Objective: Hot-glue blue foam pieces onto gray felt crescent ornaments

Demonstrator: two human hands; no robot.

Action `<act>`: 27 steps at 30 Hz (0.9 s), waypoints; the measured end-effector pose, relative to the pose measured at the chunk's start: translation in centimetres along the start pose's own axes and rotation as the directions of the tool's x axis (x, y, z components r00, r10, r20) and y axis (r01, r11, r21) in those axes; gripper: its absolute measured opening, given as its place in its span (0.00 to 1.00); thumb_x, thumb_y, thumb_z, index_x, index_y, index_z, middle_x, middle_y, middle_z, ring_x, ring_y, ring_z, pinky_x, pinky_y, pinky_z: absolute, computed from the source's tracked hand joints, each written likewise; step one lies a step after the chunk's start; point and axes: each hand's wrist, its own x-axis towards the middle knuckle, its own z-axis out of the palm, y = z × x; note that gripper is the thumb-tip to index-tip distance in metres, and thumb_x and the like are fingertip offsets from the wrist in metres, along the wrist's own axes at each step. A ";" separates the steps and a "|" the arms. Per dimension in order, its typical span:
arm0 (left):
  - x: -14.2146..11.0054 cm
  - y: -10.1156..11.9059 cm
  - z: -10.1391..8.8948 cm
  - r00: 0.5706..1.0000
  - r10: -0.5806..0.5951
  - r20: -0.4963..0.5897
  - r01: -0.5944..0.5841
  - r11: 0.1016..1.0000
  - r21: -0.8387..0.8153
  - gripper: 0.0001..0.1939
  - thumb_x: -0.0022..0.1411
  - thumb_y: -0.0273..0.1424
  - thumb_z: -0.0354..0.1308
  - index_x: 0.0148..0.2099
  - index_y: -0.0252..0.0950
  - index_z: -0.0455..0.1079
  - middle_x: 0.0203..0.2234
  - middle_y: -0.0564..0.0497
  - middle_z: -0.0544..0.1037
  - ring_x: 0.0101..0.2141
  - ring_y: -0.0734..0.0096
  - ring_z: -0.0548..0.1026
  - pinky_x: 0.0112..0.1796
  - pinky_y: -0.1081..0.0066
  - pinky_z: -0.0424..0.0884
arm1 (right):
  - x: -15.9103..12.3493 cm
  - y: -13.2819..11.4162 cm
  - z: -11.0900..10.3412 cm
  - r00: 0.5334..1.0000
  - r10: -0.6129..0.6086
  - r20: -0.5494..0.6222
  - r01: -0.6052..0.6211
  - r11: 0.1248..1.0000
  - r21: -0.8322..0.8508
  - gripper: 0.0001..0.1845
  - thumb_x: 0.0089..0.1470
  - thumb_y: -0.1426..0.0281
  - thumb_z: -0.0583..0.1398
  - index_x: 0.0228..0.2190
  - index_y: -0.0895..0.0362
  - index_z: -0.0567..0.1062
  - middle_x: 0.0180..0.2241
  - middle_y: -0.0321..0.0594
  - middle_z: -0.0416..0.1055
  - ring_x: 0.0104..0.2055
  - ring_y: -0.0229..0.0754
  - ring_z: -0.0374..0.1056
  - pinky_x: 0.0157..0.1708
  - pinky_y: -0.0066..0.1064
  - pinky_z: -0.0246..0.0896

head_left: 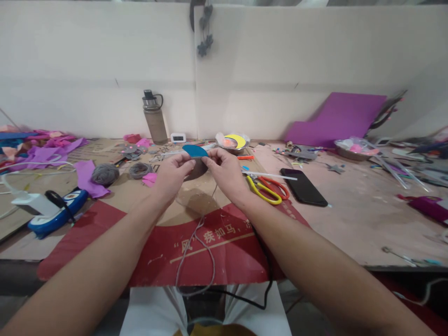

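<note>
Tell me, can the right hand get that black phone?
Probably yes. The phone lies nearby, past low scissors handles, a thin white strip over one end. But the right hand is busy at the blue piece and might need to let go.

A smooth phone (pixel 304 187) with a glossy black face lies on a matt pinkish counter (pixel 353 210). Left of the phone, scissors (pixel 268 189) show yellow and orange plastic-looking handles; farther left sit a fuzzy grey yarn ball (pixel 105 174) and creased purple scraps (pixel 89 179). Beyond the phone stands a flat, matt purple sheet (pixel 345 119); red printed paper (pixel 217 252), wrinkled, spreads to its near left.
</note>
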 end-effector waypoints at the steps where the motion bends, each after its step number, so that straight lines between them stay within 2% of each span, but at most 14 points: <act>1: -0.1 0.2 0.0 1.000 0.015 -0.009 -0.015 1.000 0.026 0.07 0.52 0.34 0.64 0.32 0.35 0.75 0.25 0.53 0.75 0.27 0.74 0.70 0.32 0.74 0.69 | 0.0 -0.1 -0.1 1.000 0.010 0.001 -0.009 1.000 -0.005 0.06 0.53 0.69 0.60 0.26 0.56 0.70 0.21 0.30 0.59 0.25 0.34 0.54 0.28 0.31 0.51; 5: -0.3 0.9 -0.1 0.996 0.069 -0.059 -0.061 0.989 0.136 0.09 0.54 0.36 0.63 0.34 0.35 0.77 0.31 0.51 0.78 0.28 0.74 0.70 0.27 0.75 0.67 | 0.2 -0.1 -0.3 1.000 0.021 0.020 -0.021 1.000 -0.004 0.07 0.54 0.69 0.59 0.25 0.56 0.69 0.21 0.31 0.60 0.25 0.34 0.54 0.28 0.31 0.49; 8: -0.3 1.0 -0.3 0.995 0.072 -0.070 -0.060 0.984 0.167 0.09 0.54 0.36 0.64 0.35 0.35 0.77 0.28 0.51 0.77 0.23 0.77 0.67 0.20 0.77 0.62 | 0.3 0.1 -0.4 0.998 0.039 0.051 -0.038 0.999 -0.017 0.07 0.54 0.69 0.59 0.25 0.56 0.70 0.21 0.31 0.61 0.25 0.34 0.54 0.27 0.32 0.48; 11: -0.2 0.8 -0.4 0.998 0.025 -0.062 -0.017 0.992 0.127 0.09 0.53 0.35 0.65 0.33 0.35 0.76 0.26 0.51 0.77 0.20 0.79 0.66 0.17 0.78 0.58 | 0.4 0.1 -0.5 0.997 0.049 0.064 -0.046 0.998 -0.042 0.07 0.54 0.69 0.59 0.25 0.55 0.70 0.21 0.31 0.63 0.25 0.34 0.55 0.27 0.32 0.48; 13: -0.2 0.7 -0.3 0.999 -0.022 -0.029 0.022 0.999 0.027 0.09 0.53 0.35 0.65 0.33 0.35 0.74 0.27 0.51 0.77 0.23 0.76 0.71 0.19 0.78 0.64 | 0.4 0.1 -0.5 0.997 0.040 0.064 -0.036 0.997 -0.065 0.07 0.54 0.69 0.59 0.25 0.55 0.69 0.21 0.31 0.63 0.25 0.34 0.55 0.27 0.32 0.48; 16: -0.3 0.8 0.1 0.995 -0.090 0.040 0.095 0.985 -0.146 0.09 0.51 0.33 0.67 0.33 0.35 0.72 0.29 0.51 0.78 0.30 0.73 0.76 0.31 0.73 0.76 | 0.4 0.2 -0.4 0.997 0.038 0.062 -0.032 0.995 -0.098 0.08 0.54 0.70 0.58 0.23 0.55 0.68 0.21 0.31 0.62 0.25 0.34 0.55 0.28 0.32 0.48; 18: -0.3 0.9 0.3 0.991 -0.120 0.054 0.129 0.971 -0.202 0.09 0.49 0.31 0.68 0.31 0.34 0.71 0.29 0.52 0.79 0.30 0.73 0.77 0.37 0.70 0.78 | 0.4 0.3 -0.3 0.996 0.052 0.071 -0.045 0.993 -0.106 0.09 0.54 0.70 0.58 0.23 0.55 0.67 0.21 0.31 0.62 0.25 0.34 0.55 0.28 0.32 0.49; 21: -0.2 0.9 0.3 0.988 -0.154 0.023 0.156 0.970 -0.189 0.11 0.47 0.31 0.70 0.30 0.33 0.72 0.28 0.50 0.79 0.30 0.72 0.78 0.38 0.70 0.78 | 0.5 0.6 -0.3 0.995 0.034 0.089 -0.020 0.988 -0.153 0.08 0.54 0.68 0.59 0.25 0.55 0.68 0.24 0.34 0.64 0.28 0.37 0.58 0.31 0.33 0.54; 23: -0.1 0.5 0.1 0.987 -0.161 0.010 0.160 0.976 -0.146 0.12 0.47 0.32 0.70 0.32 0.32 0.74 0.29 0.48 0.80 0.30 0.71 0.78 0.37 0.70 0.78 | 0.4 0.5 -0.3 0.998 -0.025 0.063 0.038 0.977 -0.210 0.05 0.52 0.68 0.62 0.29 0.56 0.71 0.31 0.39 0.67 0.35 0.40 0.62 0.36 0.35 0.58; 25: -0.1 0.1 0.0 0.988 -0.150 0.031 0.153 0.983 -0.099 0.14 0.47 0.35 0.71 0.33 0.32 0.75 0.30 0.48 0.80 0.30 0.71 0.78 0.37 0.69 0.78 | 0.3 0.3 -0.3 0.995 -0.097 0.023 0.099 0.964 -0.248 0.12 0.49 0.69 0.64 0.38 0.55 0.73 0.40 0.44 0.67 0.42 0.44 0.63 0.44 0.38 0.60; 27: -0.1 -0.4 0.0 0.988 -0.136 0.072 0.140 0.988 -0.059 0.14 0.47 0.36 0.71 0.33 0.33 0.76 0.29 0.48 0.80 0.29 0.70 0.78 0.36 0.68 0.78 | 0.2 -0.1 -0.4 0.989 -0.150 0.000 0.145 0.956 -0.256 0.19 0.48 0.70 0.66 0.44 0.52 0.73 0.45 0.45 0.64 0.47 0.46 0.63 0.49 0.40 0.60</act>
